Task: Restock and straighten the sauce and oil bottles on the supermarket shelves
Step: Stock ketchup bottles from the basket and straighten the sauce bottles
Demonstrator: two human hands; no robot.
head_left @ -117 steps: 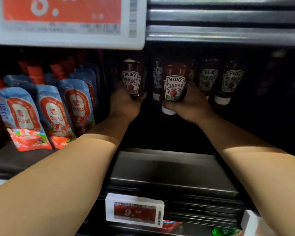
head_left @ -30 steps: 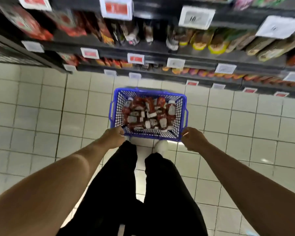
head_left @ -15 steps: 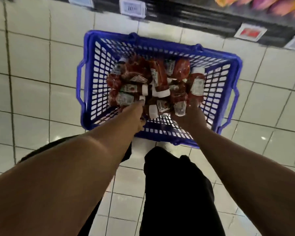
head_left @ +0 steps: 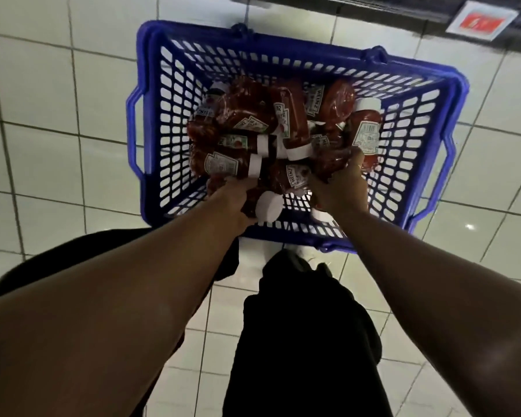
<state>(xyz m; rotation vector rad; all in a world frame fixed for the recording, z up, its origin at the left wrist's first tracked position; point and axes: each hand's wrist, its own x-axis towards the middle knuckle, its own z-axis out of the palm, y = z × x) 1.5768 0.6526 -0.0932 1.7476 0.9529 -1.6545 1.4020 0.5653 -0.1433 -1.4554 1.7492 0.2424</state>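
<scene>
A blue plastic basket (head_left: 151, 121) stands on the tiled floor, holding several red ketchup bottles (head_left: 286, 121) with white caps, lying jumbled. Both my hands are down inside its near end. My left hand (head_left: 232, 200) grips a ketchup bottle (head_left: 268, 206) whose white cap points toward me. My right hand (head_left: 340, 185) curls round another ketchup bottle (head_left: 328, 164) in the pile; its white cap peeks out below my wrist.
White floor tiles (head_left: 57, 152) surround the basket. The bottom shelf edge with a red price tag (head_left: 481, 21) runs along the top right. My dark trouser legs (head_left: 298, 341) stand just behind the basket.
I turned from the shelf, where both hands held ketchup bottles, down to the basket on the floor. My hands reached into it and have closed on bottles in the pile.
</scene>
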